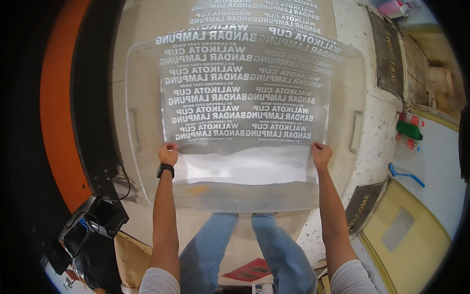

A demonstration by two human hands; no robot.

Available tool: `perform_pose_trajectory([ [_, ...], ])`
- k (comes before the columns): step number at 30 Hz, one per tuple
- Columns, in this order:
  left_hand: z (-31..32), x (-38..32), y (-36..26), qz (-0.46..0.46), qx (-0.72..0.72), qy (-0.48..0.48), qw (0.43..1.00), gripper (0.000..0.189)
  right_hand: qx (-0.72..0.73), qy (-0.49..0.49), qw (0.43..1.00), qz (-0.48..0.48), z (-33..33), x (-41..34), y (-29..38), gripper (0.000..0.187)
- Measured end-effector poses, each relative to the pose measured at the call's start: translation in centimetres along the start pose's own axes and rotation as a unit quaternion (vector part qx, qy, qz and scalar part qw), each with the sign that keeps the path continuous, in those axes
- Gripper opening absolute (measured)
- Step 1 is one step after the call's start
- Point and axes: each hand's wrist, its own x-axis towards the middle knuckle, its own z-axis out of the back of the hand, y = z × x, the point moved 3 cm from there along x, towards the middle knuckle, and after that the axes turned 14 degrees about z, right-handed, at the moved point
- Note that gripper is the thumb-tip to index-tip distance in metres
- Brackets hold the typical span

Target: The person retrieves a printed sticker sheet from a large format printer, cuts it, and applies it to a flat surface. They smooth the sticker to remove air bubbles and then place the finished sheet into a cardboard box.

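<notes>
A long translucent film sheet (244,88) with rows of mirrored white lettering runs from the far edge down into a wide, clear plastic tub (345,88). Pinched in my left hand (169,153) is the sheet's left side; a dark watch band circles that wrist. My right hand (322,154) pinches the opposite side at about the same height, so the film stretches between both hands. Below the lettering is a smooth white area (246,165); whether it is loose powder or a coating on the film I cannot tell. The tub's near wall stands just before my legs.
Along the left stands a machine with an orange panel (62,106) and black frame, with a loose cable. On the right are doormats (385,55), several bottles (409,130), a blue handle-like piece (407,175) and a yellow vented panel (407,235). A red mat (249,270) lies near my feet.
</notes>
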Motion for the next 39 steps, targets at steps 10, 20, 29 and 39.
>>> perform_pose_trajectory([
  [10, 2.1, -1.9, -5.1, -0.033, 0.038, -0.054, 0.997, 0.021, -0.03, 0.014, 0.999, 0.001, 1.3, -0.2, 0.9, 0.016],
  [20, 4.3, -2.9, -6.6, -0.027, 0.103, -0.066, 0.992, 0.033, -0.102, 0.101, 0.986, 0.08, 0.9, 0.6, 0.4, 0.012],
  [29, 4.2, -2.4, -7.2, -0.051, 0.109, -0.073, 0.99, 0.035, -0.12, 0.138, 0.981, 0.069, 0.8, 2.0, 0.1, 0.017],
  [39, 7.4, -2.9, -8.2, -0.097, 0.166, -0.118, 0.974, 0.039, -0.102, 0.227, 0.969, -0.004, 4.6, 4.4, 2.1, 0.031],
])
